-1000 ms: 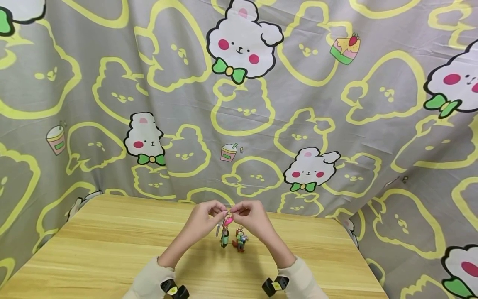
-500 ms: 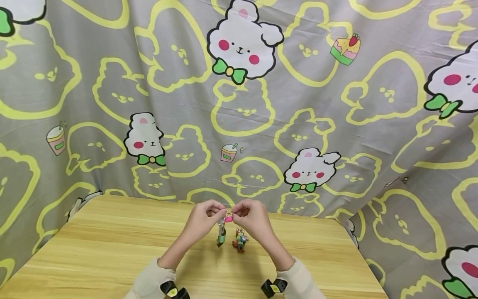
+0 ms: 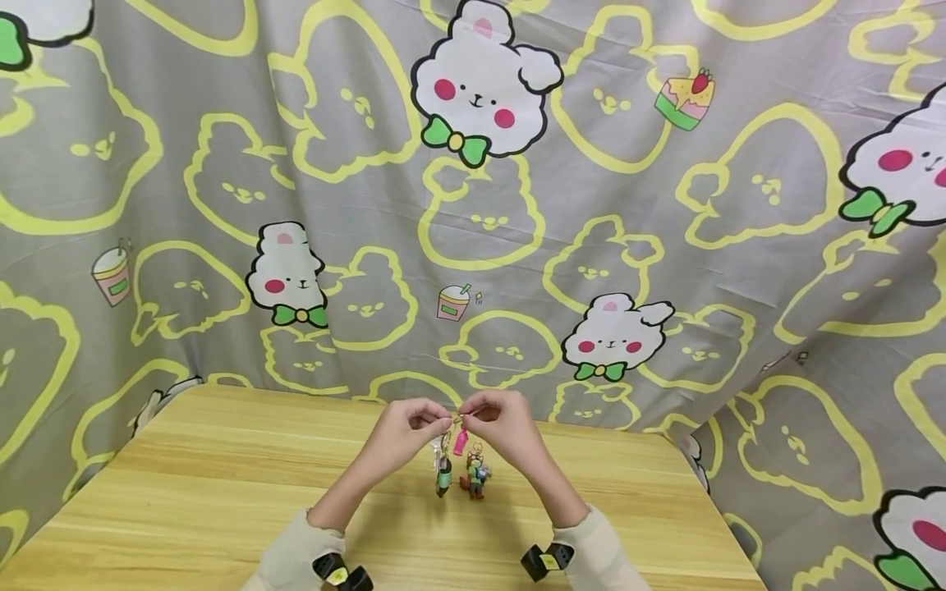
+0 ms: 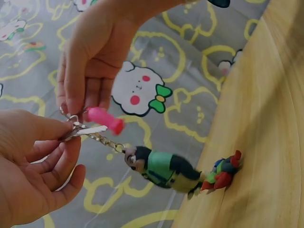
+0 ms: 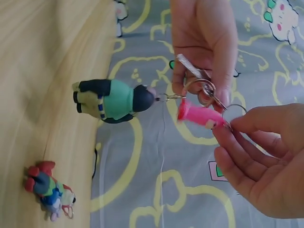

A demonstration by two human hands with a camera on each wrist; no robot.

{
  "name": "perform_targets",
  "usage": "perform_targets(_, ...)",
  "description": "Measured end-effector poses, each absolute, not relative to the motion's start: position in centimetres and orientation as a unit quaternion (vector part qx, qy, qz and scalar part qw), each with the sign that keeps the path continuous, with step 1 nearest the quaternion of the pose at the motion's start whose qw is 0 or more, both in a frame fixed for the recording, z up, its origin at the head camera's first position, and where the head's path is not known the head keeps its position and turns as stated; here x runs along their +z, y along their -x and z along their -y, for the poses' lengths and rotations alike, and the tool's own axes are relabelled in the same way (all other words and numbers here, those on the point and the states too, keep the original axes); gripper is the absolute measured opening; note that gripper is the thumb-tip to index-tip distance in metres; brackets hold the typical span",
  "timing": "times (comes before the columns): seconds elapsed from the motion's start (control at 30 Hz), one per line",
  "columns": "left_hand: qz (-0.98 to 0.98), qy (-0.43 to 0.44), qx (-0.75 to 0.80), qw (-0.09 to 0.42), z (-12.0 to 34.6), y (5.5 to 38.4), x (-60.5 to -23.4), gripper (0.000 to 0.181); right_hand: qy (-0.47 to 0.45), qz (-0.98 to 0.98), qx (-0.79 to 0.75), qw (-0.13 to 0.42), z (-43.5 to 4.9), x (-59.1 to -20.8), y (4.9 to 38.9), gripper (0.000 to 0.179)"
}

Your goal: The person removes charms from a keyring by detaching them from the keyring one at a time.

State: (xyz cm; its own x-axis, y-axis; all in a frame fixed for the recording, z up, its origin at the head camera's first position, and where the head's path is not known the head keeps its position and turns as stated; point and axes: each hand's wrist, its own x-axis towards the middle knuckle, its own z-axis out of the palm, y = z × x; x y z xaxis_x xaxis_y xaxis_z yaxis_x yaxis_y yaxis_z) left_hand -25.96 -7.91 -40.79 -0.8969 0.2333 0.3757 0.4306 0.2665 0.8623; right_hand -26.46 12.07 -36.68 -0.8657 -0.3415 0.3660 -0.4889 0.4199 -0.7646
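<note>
Above the table, my left hand (image 3: 410, 435) pinches a key ring (image 5: 199, 88) between thumb and forefinger. From it hang a metal key (image 4: 90, 131) and, on a short chain, a figurine keychain (image 5: 118, 100) with a dark head and green shirt. Close beside, my right hand (image 3: 498, 427) pinches a thin metal ring (image 5: 237, 108) between thumb and fingers. A small pink charm (image 5: 197, 115) dangles by its fingertips. Small links join the two rings. Below the hands, a second figurine keychain (image 3: 475, 478), with red, green and blue parts, stands on the table.
The wooden table (image 3: 222, 492) spreads out under both forearms. A grey curtain (image 3: 488, 287) printed with cartoon bears hangs right behind it and along both sides. Each wrist wears a black camera.
The pink charm has swung from lying sideways between the hands to hanging down by the right fingers. The green-shirted figurine has swung slightly. Both hands stay nearly in place, fingertips slightly shifted.
</note>
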Motion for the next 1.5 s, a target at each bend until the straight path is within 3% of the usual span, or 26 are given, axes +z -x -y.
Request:
perform_targets(0.23, 0.767, 0.233, -0.595, 0.050, 8.6, 26.0, -40.7, 0.017, -0.219, 0.800, 0.559, -0.026, -12.7, -36.6, 27.0, 0.012)
perform_targets(0.73, 0.748, 0.210, -0.629, 0.014, 8.3, 25.6, -39.9, 0.018, -0.250, 0.798, 0.540, -0.097, -12.7, -36.4, 26.7, 0.014)
perform_targets(1.2, 0.731, 0.211, -0.648, -0.030, 8.9, 25.8, -40.1, 0.028, -0.220, 0.811, 0.541, -0.022, -12.1, -37.0, 26.0, 0.018)
perform_targets(1.5, 0.747, 0.228, -0.624, 0.007, 8.8, 25.5, -40.3, 0.024, -0.216, 0.787, 0.578, -0.019, -12.6, -37.5, 26.5, 0.020)
